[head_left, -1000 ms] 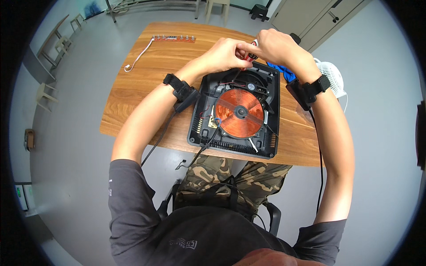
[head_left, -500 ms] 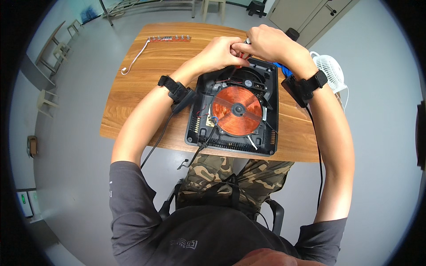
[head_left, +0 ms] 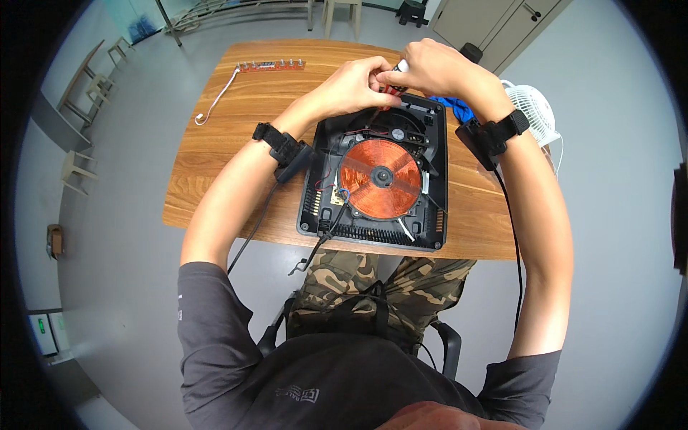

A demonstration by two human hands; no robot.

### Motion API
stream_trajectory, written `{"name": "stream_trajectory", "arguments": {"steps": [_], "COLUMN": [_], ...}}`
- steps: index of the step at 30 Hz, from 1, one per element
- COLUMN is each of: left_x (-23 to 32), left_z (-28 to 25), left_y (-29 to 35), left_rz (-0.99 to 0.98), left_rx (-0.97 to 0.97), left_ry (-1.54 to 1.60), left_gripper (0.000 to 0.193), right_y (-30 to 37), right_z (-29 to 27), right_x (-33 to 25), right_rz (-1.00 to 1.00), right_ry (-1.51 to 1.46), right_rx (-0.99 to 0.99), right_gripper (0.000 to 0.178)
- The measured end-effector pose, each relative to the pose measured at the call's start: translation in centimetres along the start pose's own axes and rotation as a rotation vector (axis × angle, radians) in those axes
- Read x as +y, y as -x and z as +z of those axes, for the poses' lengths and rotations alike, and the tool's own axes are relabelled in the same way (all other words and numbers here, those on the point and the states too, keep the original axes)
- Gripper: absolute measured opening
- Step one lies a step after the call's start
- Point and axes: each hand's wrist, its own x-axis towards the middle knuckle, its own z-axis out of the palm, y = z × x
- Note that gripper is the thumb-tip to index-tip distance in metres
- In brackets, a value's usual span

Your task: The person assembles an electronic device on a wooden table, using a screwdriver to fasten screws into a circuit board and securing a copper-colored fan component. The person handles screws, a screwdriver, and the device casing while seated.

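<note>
An opened induction cooker (head_left: pixel 441 215) lies on the wooden table, its round copper coil (head_left: pixel 362 172) and inner parts bare. My right hand (head_left: pixel 433 68) is closed round the white-topped end of a red-and-black screwdriver (head_left: pixel 392 90), above the cooker's far edge. My left hand (head_left: pixel 356 87) pinches the same screwdriver lower down, thumb and fingers against it. Its tip is hard to make out against the dark housing. A narrow red circuit board (head_left: pixel 269 66) with several small posts and a white cable (head_left: pixel 223 99) rests at the table's far left.
Blue material (head_left: pixel 459 107) lies right of the cooker's far corner. A white fan (head_left: pixel 532 115) stands beyond the table's right edge. A black cord (head_left: pixel 319 247) hangs over the near edge from the cooker. Wrist-strapped devices trail cables along both my forearms.
The screwdriver's white end and red-and-black body show more between my hands. Both hands stay on it in nearly the same place. My view has shifted slightly.
</note>
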Motion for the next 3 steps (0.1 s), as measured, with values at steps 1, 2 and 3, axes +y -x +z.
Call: {"name": "stream_trajectory", "arguments": {"steps": [1, 2, 3], "left_x": [-0.5, -0.7, -1.1], "left_z": [0.2, 0.3, 0.1], "left_y": [-0.1, -0.2, -0.4], "left_rz": [0.003, 0.009, 0.021], "left_rx": [0.021, 0.042, 0.013], "left_ry": [0.015, 0.029, -0.032], "left_gripper": [0.032, 0.032, 0.038], "right_y": [-0.2, -0.5, -1.0], "right_z": [0.2, 0.5, 1.2], "right_x": [0.2, 0.6, 1.3], "right_rz": [-0.003, -0.005, -0.007], "right_ry": [0.038, 0.076, 0.115], "right_rx": [0.01, 0.024, 0.037], "right_gripper": [0.058, 0.059, 0.059]}}
